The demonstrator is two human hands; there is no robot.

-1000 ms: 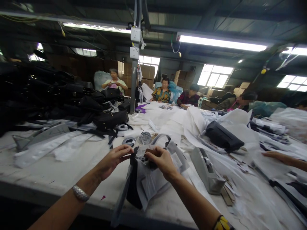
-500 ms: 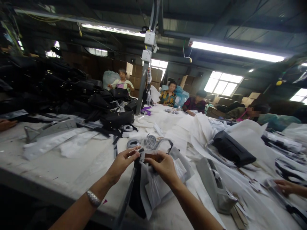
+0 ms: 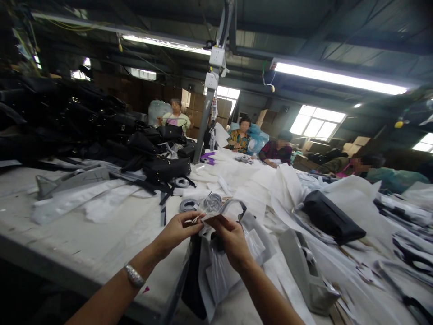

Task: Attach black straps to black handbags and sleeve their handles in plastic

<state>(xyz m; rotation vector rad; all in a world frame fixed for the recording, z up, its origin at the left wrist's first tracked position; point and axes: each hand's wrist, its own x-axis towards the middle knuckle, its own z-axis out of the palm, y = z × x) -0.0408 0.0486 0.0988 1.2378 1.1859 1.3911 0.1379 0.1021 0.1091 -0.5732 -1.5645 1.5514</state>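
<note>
My left hand (image 3: 179, 231) is closed at the fingertips on a thin white string (image 3: 196, 220). Close beside it, my right hand (image 3: 233, 239) pinches a small flat brown tag (image 3: 215, 218) between thumb and fingers. Whether string and tag are joined is too small to tell. Below both hands, near the table's front edge, is a black bag (image 3: 193, 282) with grey-white sheets and clear plastic wrapping (image 3: 219, 271) against it. My right hand partly hides its top. A grey strap (image 3: 233, 205) curves up behind my right hand.
Grey tape rolls (image 3: 188, 205) lie beyond my hands. A grey tape dispenser (image 3: 306, 275) and a black bag (image 3: 333, 216) are at the right; another dispenser (image 3: 72, 178) stands left. Black bags (image 3: 98, 122) pile up behind it. A post (image 3: 204, 122) rises mid-table; several people sit or stand beyond.
My right hand has lifted and tilted the brown tag, which now shows its flat face. My left fingers have shifted slightly right. Other people's hands at both side edges have left the view.
</note>
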